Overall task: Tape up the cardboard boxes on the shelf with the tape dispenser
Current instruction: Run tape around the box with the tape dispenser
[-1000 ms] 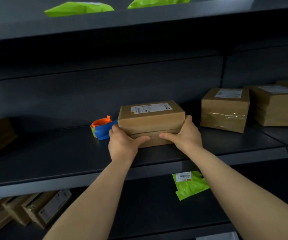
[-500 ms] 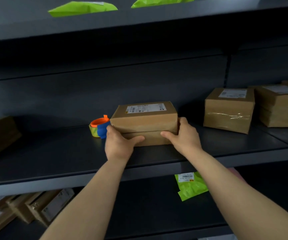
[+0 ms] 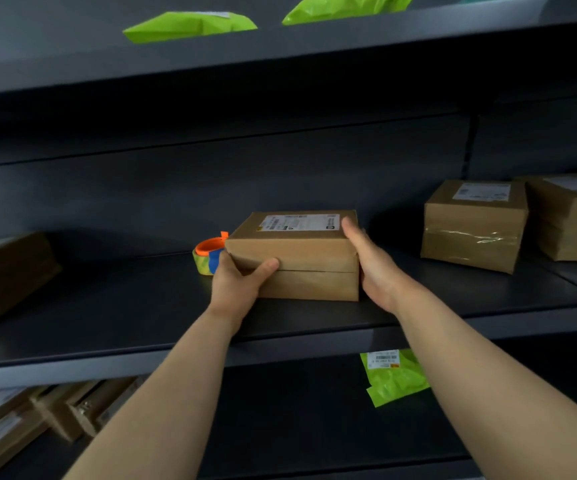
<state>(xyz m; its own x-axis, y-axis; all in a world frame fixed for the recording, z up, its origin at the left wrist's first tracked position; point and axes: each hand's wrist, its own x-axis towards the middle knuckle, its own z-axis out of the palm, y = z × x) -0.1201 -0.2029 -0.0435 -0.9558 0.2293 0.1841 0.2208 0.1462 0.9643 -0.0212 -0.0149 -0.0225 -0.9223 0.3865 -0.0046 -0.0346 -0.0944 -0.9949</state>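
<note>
Cardboard box sits flat mid-way along the middle shelf, label facing up. Long axis runs left-right, roughly parallel to the shelf's near edge. Broad near face is toward the camera, with a horizontal seam across it.

Left hand grips the near-left corner: thumb lies along the seam on the near face, fingers wrap round the left side. Right hand lies flat against the right side, fingers straight and reaching up to the top edge, not curled.

Tape dispenser, orange and blue, one of them, just beside the box's far-left corner. It's partly hidden by the box and left hand, so I can't tell if they touch.

Room: box is set back from the near edge. Bare shelf to the left up to a blurred box, and a clear gap on the right before a taped box.

Another box stands just right of the taped one. That makes four boxes clearly on this shelf.

Green mailers: three in all. Two are on the upper shelf, one is on the lower shelf.

More boxes sit lower left, count unclear.
</note>
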